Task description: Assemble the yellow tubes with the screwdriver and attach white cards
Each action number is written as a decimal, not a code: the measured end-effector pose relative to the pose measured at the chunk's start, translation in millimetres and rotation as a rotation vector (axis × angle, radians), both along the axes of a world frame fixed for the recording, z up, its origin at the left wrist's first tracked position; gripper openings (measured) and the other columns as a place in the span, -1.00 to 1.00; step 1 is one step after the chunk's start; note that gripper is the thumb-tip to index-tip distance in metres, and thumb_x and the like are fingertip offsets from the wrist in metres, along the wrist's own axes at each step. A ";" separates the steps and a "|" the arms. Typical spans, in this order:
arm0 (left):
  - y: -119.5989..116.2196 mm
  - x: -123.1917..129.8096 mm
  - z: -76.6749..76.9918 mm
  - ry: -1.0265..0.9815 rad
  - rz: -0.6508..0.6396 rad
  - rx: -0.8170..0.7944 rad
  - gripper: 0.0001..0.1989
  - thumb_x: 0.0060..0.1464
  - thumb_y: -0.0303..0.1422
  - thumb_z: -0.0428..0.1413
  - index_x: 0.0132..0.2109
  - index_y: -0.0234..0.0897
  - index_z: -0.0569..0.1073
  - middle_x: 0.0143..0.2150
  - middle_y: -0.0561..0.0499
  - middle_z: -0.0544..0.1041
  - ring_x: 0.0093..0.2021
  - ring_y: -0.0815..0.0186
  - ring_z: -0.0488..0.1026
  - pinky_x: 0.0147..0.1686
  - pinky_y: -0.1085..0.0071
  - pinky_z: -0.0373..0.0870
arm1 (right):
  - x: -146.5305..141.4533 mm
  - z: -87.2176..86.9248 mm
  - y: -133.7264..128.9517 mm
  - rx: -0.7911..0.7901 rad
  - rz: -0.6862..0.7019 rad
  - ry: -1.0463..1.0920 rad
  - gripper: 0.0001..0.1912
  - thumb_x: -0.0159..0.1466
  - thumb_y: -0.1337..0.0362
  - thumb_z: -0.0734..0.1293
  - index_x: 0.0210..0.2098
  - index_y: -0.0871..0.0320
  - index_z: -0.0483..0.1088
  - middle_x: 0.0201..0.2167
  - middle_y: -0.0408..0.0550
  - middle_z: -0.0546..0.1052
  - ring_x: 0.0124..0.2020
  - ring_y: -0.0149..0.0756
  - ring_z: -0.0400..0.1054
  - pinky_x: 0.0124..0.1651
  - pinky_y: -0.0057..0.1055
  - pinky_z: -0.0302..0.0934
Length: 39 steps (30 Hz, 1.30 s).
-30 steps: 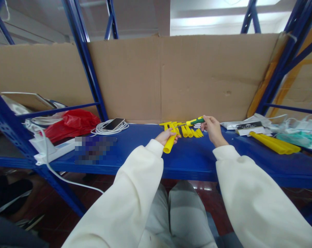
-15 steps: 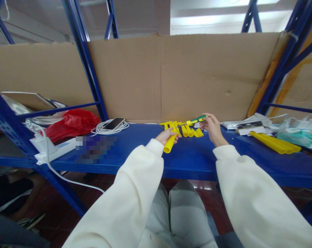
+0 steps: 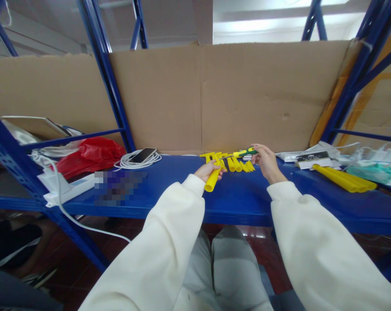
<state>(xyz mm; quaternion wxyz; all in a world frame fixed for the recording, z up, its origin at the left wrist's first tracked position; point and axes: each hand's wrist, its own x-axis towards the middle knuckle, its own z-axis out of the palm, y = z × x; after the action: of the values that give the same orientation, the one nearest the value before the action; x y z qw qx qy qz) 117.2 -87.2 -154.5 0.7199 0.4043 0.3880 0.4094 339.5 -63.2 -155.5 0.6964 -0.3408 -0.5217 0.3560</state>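
My left hand (image 3: 208, 170) is closed around a yellow tube (image 3: 212, 181), whose open end points down toward me. My right hand (image 3: 263, 158) grips the end of a screwdriver (image 3: 245, 152) with a green and yellow handle. Its thin shaft runs left to the upper part of the tube by my left fingers; the exact contact at the tip is too small to make out. Behind and between my hands, several short yellow pieces (image 3: 237, 164) lie in a row on the blue shelf (image 3: 182, 190).
Coiled white cable (image 3: 122, 162) with a phone (image 3: 143, 155) on it, a red bag (image 3: 90, 155) and a white power strip (image 3: 80, 186) are at left. Long yellow tubes (image 3: 344, 178) and a green mask (image 3: 370, 173) lie at right. A cardboard panel (image 3: 247, 95) stands behind.
My right hand has shifted very slightly along with the screwdriver, and its fingers sit a little differently at the handle's end. My left hand and the tube look unchanged.
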 end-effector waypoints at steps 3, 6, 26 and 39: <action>-0.9 0.7 1.2 0.013 0.014 0.019 -0.49 0.23 -0.64 -0.14 0.25 -0.15 0.11 -0.31 -0.04 0.50 -0.65 0.44 0.30 -0.67 0.56 0.23 | 1.4 0.9 -0.5 0.003 0.037 -0.022 -0.75 0.04 0.18 0.40 -0.27 0.10 0.46 -0.68 -0.26 0.36 -0.68 -0.42 0.27 -0.62 -0.52 0.12; -2.0 1.5 3.3 0.039 0.014 0.027 -0.52 0.25 -0.63 -0.16 0.25 -0.19 0.11 -0.32 -0.03 0.49 -0.65 0.46 0.27 -0.66 0.58 0.20 | 3.9 1.5 -0.8 0.017 0.084 -0.076 -0.71 0.04 0.21 0.39 -0.21 0.08 0.46 -0.64 -0.26 0.38 -0.65 -0.41 0.30 -0.59 -0.50 0.16; -3.4 1.4 1.8 0.199 0.014 0.104 -0.43 0.26 -0.62 -0.15 0.38 -0.32 0.00 -0.41 0.01 0.50 -0.64 0.45 0.30 -0.63 0.58 0.24 | 4.5 2.3 -1.7 -0.026 0.145 -0.020 -0.58 0.07 -0.05 0.53 -0.31 0.11 0.42 -0.64 -0.19 0.47 -0.65 -0.42 0.35 -0.59 -0.52 0.24; -2.9 1.7 1.7 0.190 0.007 0.093 -0.46 0.24 -0.62 -0.13 0.33 -0.29 0.05 -0.40 0.00 0.51 -0.65 0.46 0.30 -0.65 0.58 0.24 | 1.0 -1.3 3.2 -0.032 -0.057 -0.072 -0.44 -0.01 -0.18 0.52 -0.44 0.09 0.24 -0.69 -0.23 0.43 -0.72 -0.48 0.28 -0.63 -0.56 0.14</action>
<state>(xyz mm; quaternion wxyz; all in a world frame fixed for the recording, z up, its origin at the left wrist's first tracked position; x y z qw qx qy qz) 118.9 -90.1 -152.8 0.6589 0.4729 0.4366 0.3893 340.5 -59.9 -156.8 0.6815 -0.3793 -0.5308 0.3316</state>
